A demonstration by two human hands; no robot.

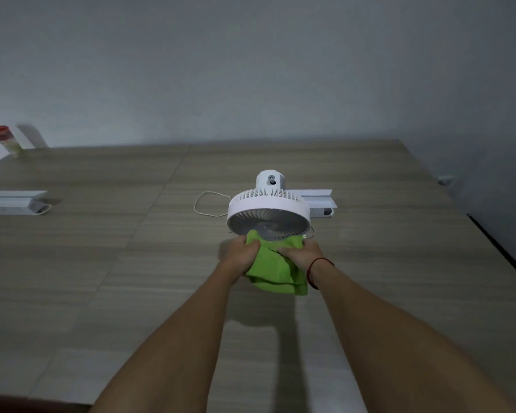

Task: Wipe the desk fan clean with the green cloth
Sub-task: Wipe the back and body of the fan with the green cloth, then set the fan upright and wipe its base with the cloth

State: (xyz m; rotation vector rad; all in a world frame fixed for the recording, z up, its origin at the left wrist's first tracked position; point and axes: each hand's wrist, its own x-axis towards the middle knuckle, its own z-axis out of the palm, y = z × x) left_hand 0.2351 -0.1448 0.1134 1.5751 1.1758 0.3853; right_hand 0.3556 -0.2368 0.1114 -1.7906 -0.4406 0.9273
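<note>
A small white desk fan [268, 210] stands on the wooden table [102, 263], its round grille tilted toward me. The green cloth [273, 268] hangs bunched just below the grille, its top edge touching the fan's lower rim. My left hand [241, 254] grips the cloth's left side. My right hand [301, 254], with a red string at the wrist, grips the cloth's right side. The fan's base is hidden behind the cloth and hands.
A thin white cable [204, 204] loops on the table left of the fan. A white box [319, 199] lies behind the fan, another white box [14, 202] at the far left. A red-lidded tumbler [6, 140] stands by the grey wall. The table's right edge [498, 248] runs close.
</note>
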